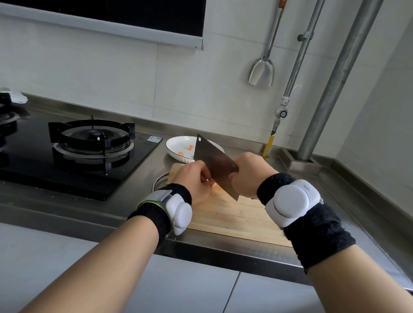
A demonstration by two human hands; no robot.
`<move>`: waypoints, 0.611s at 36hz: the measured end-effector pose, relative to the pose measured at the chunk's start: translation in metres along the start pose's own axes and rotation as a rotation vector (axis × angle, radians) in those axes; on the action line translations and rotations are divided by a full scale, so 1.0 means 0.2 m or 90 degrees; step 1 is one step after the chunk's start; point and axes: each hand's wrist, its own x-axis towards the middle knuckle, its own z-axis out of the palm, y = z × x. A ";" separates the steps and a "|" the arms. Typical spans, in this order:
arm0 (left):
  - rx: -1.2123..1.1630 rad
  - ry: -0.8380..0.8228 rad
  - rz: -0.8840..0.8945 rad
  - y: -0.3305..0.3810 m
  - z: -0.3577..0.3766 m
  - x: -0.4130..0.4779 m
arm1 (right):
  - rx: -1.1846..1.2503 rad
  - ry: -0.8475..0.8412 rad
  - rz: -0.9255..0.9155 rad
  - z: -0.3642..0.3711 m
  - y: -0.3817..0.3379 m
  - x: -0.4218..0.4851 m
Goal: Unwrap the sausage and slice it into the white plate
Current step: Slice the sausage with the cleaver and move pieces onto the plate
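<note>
steel counter, wooden cutting board at near edge, just right of the gas hob. right hand grips the cleaver, blade tilted over the board. left hand curled against the blade's left side, pinching the sausage, mostly hidden. white plate at the board's far edge holds two slices.

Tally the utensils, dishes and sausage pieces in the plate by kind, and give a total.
Cleaver: 1
Hanging metal spatula: 1
Wooden cutting board: 1
White plate: 1
Sausage pieces in the plate: 2
Total: 6
</note>
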 end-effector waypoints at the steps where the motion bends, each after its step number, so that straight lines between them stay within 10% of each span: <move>1: 0.003 -0.001 0.002 0.00 0.00 0.00 | 0.000 0.001 -0.001 0.00 0.00 0.00; 22: -0.011 -0.017 -0.011 0.01 -0.02 -0.01 | -0.014 0.000 -0.013 -0.01 0.00 -0.01</move>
